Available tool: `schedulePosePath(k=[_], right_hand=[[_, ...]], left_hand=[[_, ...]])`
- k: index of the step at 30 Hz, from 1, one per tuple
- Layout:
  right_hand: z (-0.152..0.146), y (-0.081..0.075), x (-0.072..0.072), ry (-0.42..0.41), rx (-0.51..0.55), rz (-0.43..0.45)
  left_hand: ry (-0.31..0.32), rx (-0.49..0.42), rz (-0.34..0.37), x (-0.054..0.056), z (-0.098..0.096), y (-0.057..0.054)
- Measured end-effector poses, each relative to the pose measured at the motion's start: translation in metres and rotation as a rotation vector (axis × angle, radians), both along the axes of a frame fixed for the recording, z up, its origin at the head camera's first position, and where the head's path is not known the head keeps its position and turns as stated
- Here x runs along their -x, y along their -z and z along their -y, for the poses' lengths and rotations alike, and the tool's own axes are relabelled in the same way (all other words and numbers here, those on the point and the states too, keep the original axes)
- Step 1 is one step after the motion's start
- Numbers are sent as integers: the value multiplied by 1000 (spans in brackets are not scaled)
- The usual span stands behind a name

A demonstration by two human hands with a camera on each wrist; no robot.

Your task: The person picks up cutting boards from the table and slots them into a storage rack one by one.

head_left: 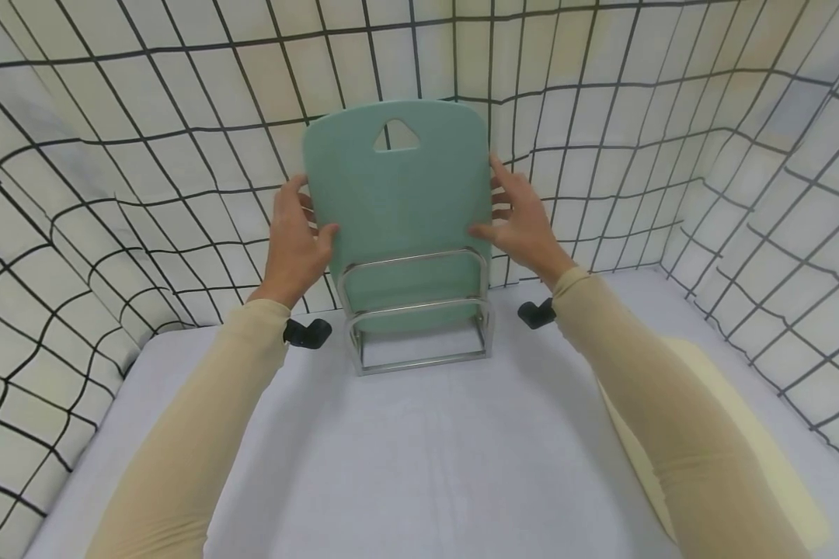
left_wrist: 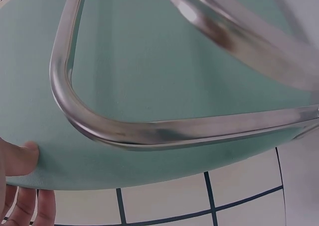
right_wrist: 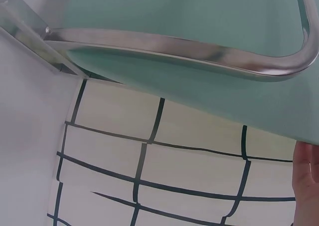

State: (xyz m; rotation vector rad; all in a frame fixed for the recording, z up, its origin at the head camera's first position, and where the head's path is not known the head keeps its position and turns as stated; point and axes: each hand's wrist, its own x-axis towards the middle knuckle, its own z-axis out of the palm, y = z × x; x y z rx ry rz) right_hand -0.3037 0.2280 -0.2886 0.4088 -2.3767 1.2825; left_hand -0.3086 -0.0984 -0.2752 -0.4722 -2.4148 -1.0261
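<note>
A green cutting board point(head_left: 402, 194) with a cut-out handle hole stands upright in a metal rack point(head_left: 422, 361), its lower part between the rack's bent bars. My left hand point(head_left: 297, 241) grips its left edge, thumb on the front face and fingers behind. On the opposite edge, my right hand point(head_left: 524, 221) holds it the same way. In the left wrist view, the left thumb point(left_wrist: 22, 156) presses the board near a rounded rack bar point(left_wrist: 149, 133). Fingers of the right hand point(right_wrist: 305, 171) show at the board's edge in the right wrist view.
White cloth point(head_left: 419, 466) covers the table under the rack. A pale yellow sheet point(head_left: 741, 435) lies at the right, partly beneath the right forearm. Behind and on both sides hang white curtains with a black grid pattern point(head_left: 601, 140).
</note>
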Motion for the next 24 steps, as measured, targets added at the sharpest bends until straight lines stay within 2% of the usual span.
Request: schedulePosePath(k=[7,24], right_hand=[[-1,-1,-1,-24,16,6],[0,-1,-2,-14,34,5]], left_hand=[[-3,-4,-2,-1,0,1],[-11,-21,17,-4,-2,0]])
